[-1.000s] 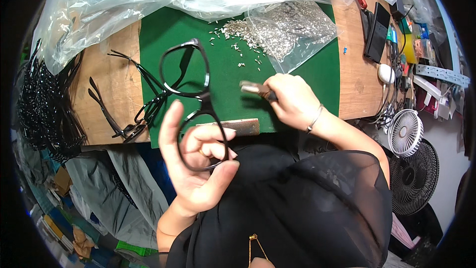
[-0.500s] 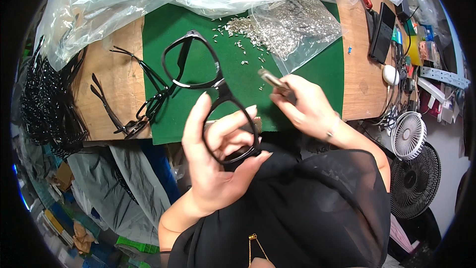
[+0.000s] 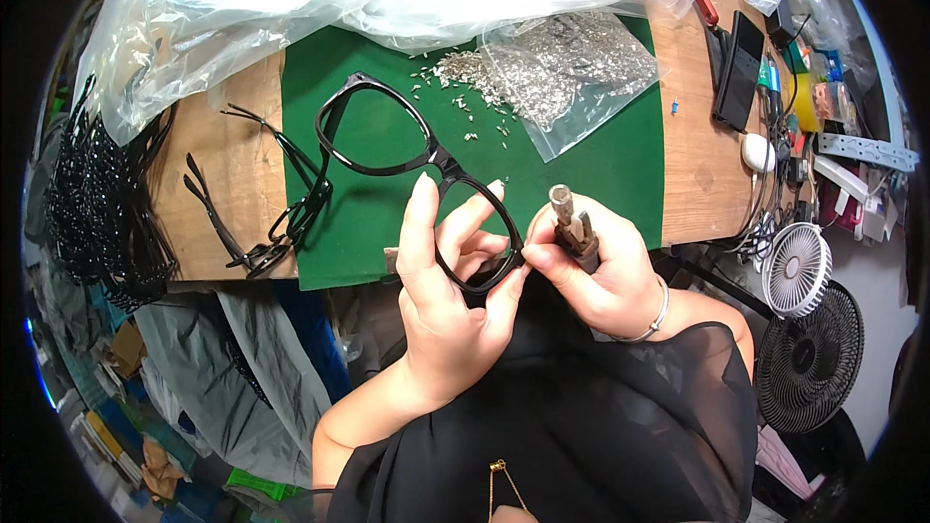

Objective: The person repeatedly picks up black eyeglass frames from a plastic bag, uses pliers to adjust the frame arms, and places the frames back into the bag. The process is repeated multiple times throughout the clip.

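My left hand point(image 3: 450, 300) grips a black glasses frame point(image 3: 412, 169) by its near lens rim, holding it above the green mat point(image 3: 601, 165). One temple arm hangs folded at the frame's far left corner. My right hand point(image 3: 605, 276) is closed around a small metal hand tool point(image 3: 573, 225) whose butt end points up; thumb and forefinger meet the frame's near corner. Small silver screws point(image 3: 465, 102) lie scattered on the mat beside an open clear bag of screws point(image 3: 572, 58).
Loose black temple arms point(image 3: 262, 223) lie on the wooden bench at left, and a heap of black frames point(image 3: 87, 203) sits at the far left. Clear plastic sheeting point(image 3: 368, 0) covers the back. A phone point(image 3: 738, 68) and two fans point(image 3: 799, 271) are at right.
My left hand has brought the frame lower and right, toward my body. My right hand lifted the tool off the mat and has met the frame's near corner.
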The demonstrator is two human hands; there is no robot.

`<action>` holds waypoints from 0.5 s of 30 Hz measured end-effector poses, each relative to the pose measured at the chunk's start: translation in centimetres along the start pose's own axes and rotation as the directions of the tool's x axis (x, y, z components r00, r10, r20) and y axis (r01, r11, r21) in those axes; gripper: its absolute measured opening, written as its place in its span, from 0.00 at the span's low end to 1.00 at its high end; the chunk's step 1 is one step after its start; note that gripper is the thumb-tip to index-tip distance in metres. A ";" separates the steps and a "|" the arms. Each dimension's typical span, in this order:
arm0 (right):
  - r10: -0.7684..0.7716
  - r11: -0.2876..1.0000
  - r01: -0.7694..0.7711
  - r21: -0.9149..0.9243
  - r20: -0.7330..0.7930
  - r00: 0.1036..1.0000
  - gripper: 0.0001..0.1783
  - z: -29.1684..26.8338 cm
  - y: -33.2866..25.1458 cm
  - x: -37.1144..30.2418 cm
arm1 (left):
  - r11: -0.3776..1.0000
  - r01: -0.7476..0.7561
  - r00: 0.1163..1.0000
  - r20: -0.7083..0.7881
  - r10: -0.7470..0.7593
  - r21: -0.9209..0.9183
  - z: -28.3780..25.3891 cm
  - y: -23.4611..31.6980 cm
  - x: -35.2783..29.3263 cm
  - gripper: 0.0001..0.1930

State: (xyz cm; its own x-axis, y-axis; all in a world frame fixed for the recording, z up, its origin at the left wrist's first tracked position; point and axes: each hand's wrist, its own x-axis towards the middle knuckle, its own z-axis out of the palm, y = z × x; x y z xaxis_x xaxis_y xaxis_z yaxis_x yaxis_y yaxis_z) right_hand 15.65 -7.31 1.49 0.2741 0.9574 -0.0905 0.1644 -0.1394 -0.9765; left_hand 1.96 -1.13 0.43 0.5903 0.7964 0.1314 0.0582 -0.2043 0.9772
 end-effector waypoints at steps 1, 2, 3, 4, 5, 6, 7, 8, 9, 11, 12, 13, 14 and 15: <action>-0.006 1.000 0.006 0.000 0.004 1.000 0.07 0.1 0.1 0.0 | 1.000 0.001 1.000 -0.006 -0.001 0.002 0.0 0.0 0.0 0.47; -0.012 1.000 0.012 0.002 0.004 1.000 0.08 0.2 0.1 0.0 | 1.000 -0.004 1.000 -0.004 0.004 0.010 0.0 -0.1 -0.1 0.47; -0.017 1.000 0.017 0.005 0.005 1.000 0.08 0.3 0.1 0.0 | 1.000 -0.009 1.000 -0.003 0.009 0.017 0.0 -0.1 0.0 0.47; 0.062 0.983 -0.063 0.173 0.008 0.998 0.08 0.5 0.1 0.0 | 1.000 -0.015 1.000 -0.002 0.015 0.025 0.0 -0.2 0.0 0.47; 0.140 0.931 -0.139 0.337 0.019 0.990 0.08 0.8 -0.1 0.0 | 1.000 -0.008 1.000 0.004 0.008 0.009 -0.1 -0.2 0.0 0.47; 0.215 0.847 -0.208 0.489 0.043 0.976 0.08 1.0 -0.4 0.0 | 1.000 0.000 1.000 0.010 0.000 -0.007 -0.1 -0.2 -0.1 0.47; 0.309 0.808 -0.318 0.496 0.102 0.945 0.09 0.6 -0.9 0.4 | 1.000 0.007 1.000 0.016 -0.006 -0.023 -0.1 -0.3 -0.1 0.47; 0.335 0.786 -0.371 0.495 0.163 0.928 0.09 0.3 -0.9 0.5 | 1.000 0.020 1.000 0.024 -0.019 -0.014 -0.1 -0.2 -0.1 0.46; 0.360 0.762 -0.422 0.490 0.222 0.906 0.10 0.0 -0.9 0.6 | 0.999 0.036 0.997 0.069 -0.034 -0.029 -0.4 -0.1 0.1 0.46; 0.361 0.782 -0.469 0.410 0.315 0.878 0.10 -0.4 -1.0 1.0 | 0.996 0.067 0.986 0.154 -0.057 -0.058 -1.4 0.3 0.7 0.46; 0.361 0.793 -0.487 0.366 0.362 0.859 0.10 -0.5 -1.2 1.2 | 0.977 0.138 0.975 0.195 -0.105 -0.165 -1.7 0.5 0.9 0.45; 0.323 0.747 -0.487 0.452 0.393 0.861 0.10 -0.2 -1.7 1.2 | 0.945 0.181 0.969 0.213 -0.125 -0.272 -1.9 0.7 0.9 0.46; 0.311 0.716 -0.495 0.493 0.409 0.858 0.10 -0.1 -2.8 1.6 | 0.941 0.192 0.963 0.237 -0.126 -0.280 -2.4 0.9 0.9 0.46; 0.299 0.682 -0.502 0.532 0.424 0.855 0.10 0.0 -3.6 1.9 | 0.936 0.203 0.957 0.261 -0.128 -0.286 -2.8 1.1 0.8 0.46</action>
State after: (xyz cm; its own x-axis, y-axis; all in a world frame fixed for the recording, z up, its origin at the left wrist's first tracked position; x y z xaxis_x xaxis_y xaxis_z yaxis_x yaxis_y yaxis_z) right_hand 15.56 -5.00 4.84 -0.1187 0.8840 -0.4522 -0.5293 -0.4417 -0.7244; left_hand 0.25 0.86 2.05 0.7673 0.6399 -0.0425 -0.0564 0.1334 0.9895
